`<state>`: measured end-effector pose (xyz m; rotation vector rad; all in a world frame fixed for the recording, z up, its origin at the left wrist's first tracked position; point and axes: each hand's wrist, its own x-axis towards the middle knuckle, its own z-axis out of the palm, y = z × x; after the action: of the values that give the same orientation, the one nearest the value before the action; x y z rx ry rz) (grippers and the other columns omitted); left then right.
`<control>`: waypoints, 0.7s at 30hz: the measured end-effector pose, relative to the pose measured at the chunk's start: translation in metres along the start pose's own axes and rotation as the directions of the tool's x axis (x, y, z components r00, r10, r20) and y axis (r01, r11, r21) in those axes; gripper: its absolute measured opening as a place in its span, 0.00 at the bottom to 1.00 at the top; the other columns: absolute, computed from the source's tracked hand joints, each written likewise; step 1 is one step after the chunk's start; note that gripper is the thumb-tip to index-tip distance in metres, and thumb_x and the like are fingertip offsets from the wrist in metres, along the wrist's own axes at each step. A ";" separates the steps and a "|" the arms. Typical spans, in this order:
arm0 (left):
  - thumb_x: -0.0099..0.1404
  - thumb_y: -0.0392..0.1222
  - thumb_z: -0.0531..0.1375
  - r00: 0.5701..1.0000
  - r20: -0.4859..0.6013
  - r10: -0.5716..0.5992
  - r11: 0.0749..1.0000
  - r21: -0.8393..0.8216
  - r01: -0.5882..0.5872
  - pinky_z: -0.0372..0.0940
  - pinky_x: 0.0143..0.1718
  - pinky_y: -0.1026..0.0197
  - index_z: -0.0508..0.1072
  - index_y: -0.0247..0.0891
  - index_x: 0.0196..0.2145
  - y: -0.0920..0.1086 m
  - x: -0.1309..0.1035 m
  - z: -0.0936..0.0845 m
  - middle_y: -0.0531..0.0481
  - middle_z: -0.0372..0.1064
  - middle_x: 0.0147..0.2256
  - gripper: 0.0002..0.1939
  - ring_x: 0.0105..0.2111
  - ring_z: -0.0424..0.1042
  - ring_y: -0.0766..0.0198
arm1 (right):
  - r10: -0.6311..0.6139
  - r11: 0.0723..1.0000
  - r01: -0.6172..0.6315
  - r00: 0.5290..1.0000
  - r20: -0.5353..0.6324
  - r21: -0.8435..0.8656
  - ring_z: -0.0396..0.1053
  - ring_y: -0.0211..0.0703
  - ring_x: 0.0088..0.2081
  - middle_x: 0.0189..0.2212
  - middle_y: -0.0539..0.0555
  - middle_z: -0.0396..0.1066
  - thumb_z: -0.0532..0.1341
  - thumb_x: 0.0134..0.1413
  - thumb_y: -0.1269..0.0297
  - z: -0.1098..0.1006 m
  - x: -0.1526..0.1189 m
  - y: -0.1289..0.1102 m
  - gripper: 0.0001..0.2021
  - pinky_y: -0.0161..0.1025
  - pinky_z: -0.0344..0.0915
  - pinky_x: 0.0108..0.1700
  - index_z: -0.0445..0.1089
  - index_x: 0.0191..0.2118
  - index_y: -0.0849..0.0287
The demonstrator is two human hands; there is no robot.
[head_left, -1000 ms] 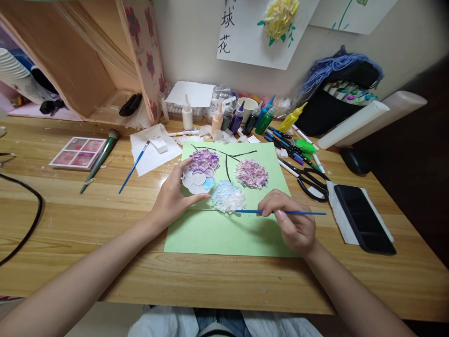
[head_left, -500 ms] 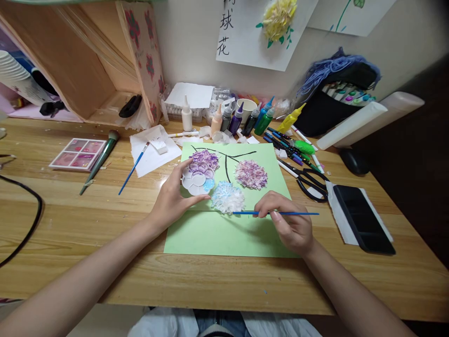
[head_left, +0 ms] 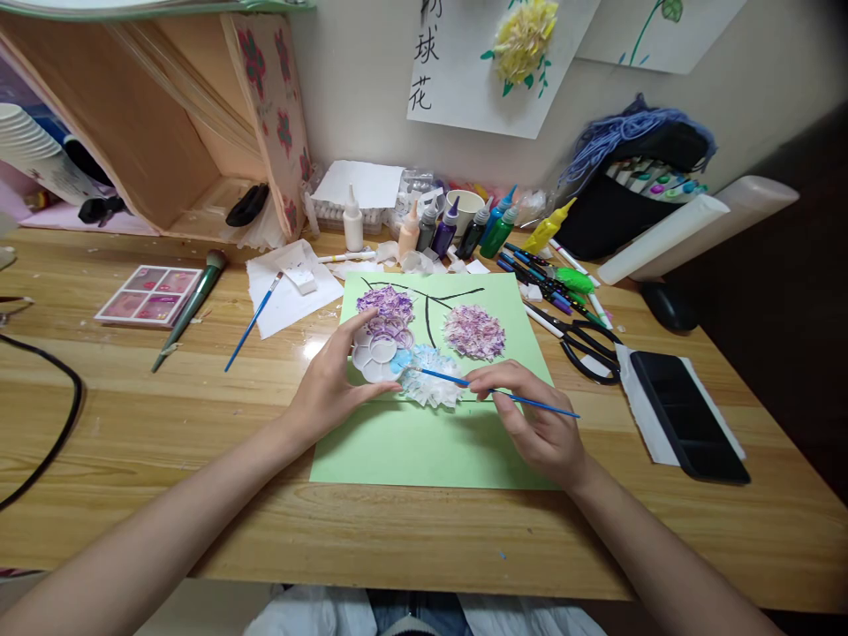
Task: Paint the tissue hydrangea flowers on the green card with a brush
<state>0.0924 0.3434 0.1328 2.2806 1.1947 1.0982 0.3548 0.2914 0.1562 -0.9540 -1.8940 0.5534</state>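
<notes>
My left hand (head_left: pixel 329 378) grips a white flower-shaped paint palette (head_left: pixel 374 352) by its edge, thumb on the near side. Light blue paint fills a well at the palette's right. My right hand (head_left: pixel 540 428) is closed around a thin blue paintbrush (head_left: pixel 442 377), whose tip is at that blue well. Beneath the brush lies a fluffy blue-and-white paper flower (head_left: pixel 434 390) on a green sheet (head_left: pixel 424 450). A purple flower (head_left: pixel 396 303) is partly hidden by the palette. To the right sits a pinkish-purple flower (head_left: pixel 474 332). Black branch lines join near the sheet's top.
Paint bottles (head_left: pixel 443 228) line the back. Scissors (head_left: pixel 586 340), pens (head_left: pixel 540 278) and a black tray (head_left: pixel 689 415) lie to the right. Leftward are a second brush (head_left: pixel 253 321) on white paper (head_left: pixel 265 291), a large green brush (head_left: pixel 192 309) and a pink palette box (head_left: pixel 149 295).
The brush tip has moved up and left from the blue-and-white flower's lower edge to the palette's blue paint. My left hand has shifted the palette slightly right and down.
</notes>
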 end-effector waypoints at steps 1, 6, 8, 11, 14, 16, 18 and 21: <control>0.53 0.54 0.70 1.000 0.004 0.003 1.000 -0.002 -0.003 0.69 0.54 0.48 0.53 0.48 0.65 0.000 0.000 0.000 0.40 0.65 0.59 0.47 0.56 0.69 0.49 | 0.007 1.000 -0.007 1.000 -0.005 0.001 0.76 0.45 0.39 0.36 0.55 0.77 0.54 0.63 0.71 0.000 0.000 0.000 0.10 0.43 0.72 0.41 0.72 0.43 0.55; 0.54 0.54 0.70 1.000 0.018 -0.012 1.000 -0.002 0.012 0.68 0.54 0.47 0.52 0.49 0.65 -0.001 -0.002 0.000 0.40 0.64 0.60 0.47 0.57 0.69 0.49 | 0.025 1.000 -0.025 1.000 -0.001 -0.008 0.76 0.45 0.38 0.35 0.55 0.78 0.54 0.63 0.69 0.000 -0.002 0.001 0.10 0.43 0.73 0.40 0.72 0.41 0.55; 0.54 0.55 0.69 1.000 0.019 -0.010 1.000 0.000 0.010 0.68 0.54 0.47 0.52 0.49 0.65 -0.001 -0.002 0.000 0.40 0.64 0.60 0.47 0.57 0.69 0.48 | 0.034 0.999 -0.034 0.999 -0.008 0.001 0.76 0.45 0.38 0.35 0.55 0.77 0.54 0.63 0.69 -0.001 -0.002 0.001 0.10 0.43 0.73 0.40 0.72 0.42 0.55; 0.54 0.55 0.69 1.000 0.015 -0.001 1.000 0.003 0.001 0.68 0.54 0.47 0.52 0.49 0.65 0.000 -0.001 0.000 0.40 0.64 0.60 0.47 0.57 0.69 0.48 | 0.046 0.999 -0.046 0.999 -0.002 0.010 0.75 0.45 0.40 0.36 0.56 0.77 0.54 0.64 0.69 -0.001 -0.002 0.002 0.10 0.43 0.72 0.41 0.72 0.42 0.55; 0.54 0.54 0.70 1.000 0.011 0.014 1.000 -0.001 -0.014 0.68 0.54 0.48 0.53 0.49 0.65 0.000 -0.001 -0.001 0.40 0.65 0.60 0.47 0.57 0.69 0.49 | 0.040 0.999 -0.040 0.999 0.019 0.014 0.75 0.44 0.40 0.35 0.55 0.77 0.54 0.64 0.70 -0.002 -0.002 0.002 0.09 0.42 0.72 0.41 0.72 0.42 0.55; 0.54 0.53 0.70 1.000 0.007 0.021 1.000 -0.005 -0.021 0.69 0.53 0.49 0.53 0.48 0.65 0.001 -0.001 -0.001 0.40 0.65 0.60 0.46 0.57 0.69 0.49 | 0.046 0.999 -0.046 0.999 0.001 0.029 0.75 0.44 0.40 0.36 0.55 0.77 0.54 0.64 0.70 -0.002 -0.002 0.002 0.09 0.41 0.72 0.41 0.72 0.42 0.55; 0.54 0.54 0.70 1.000 0.005 0.026 1.000 -0.006 -0.026 0.69 0.53 0.49 0.53 0.48 0.65 0.002 -0.001 -0.001 0.40 0.65 0.59 0.46 0.57 0.69 0.49 | 0.051 0.998 -0.051 0.999 -0.003 0.027 0.75 0.44 0.40 0.36 0.55 0.77 0.54 0.64 0.70 -0.002 -0.002 0.002 0.09 0.42 0.72 0.41 0.72 0.42 0.55; 0.54 0.54 0.70 1.000 0.016 0.017 1.000 0.000 -0.017 0.69 0.53 0.49 0.53 0.49 0.65 0.002 -0.001 -0.001 0.41 0.65 0.59 0.46 0.56 0.69 0.49 | 0.038 0.999 -0.039 0.999 0.016 0.016 0.75 0.45 0.39 0.35 0.54 0.77 0.54 0.63 0.70 -0.001 -0.002 0.002 0.10 0.42 0.72 0.41 0.72 0.42 0.55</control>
<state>0.0925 0.3414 0.1343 2.2991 1.1720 1.0838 0.3576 0.2907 0.1542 -0.9802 -1.8860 0.5997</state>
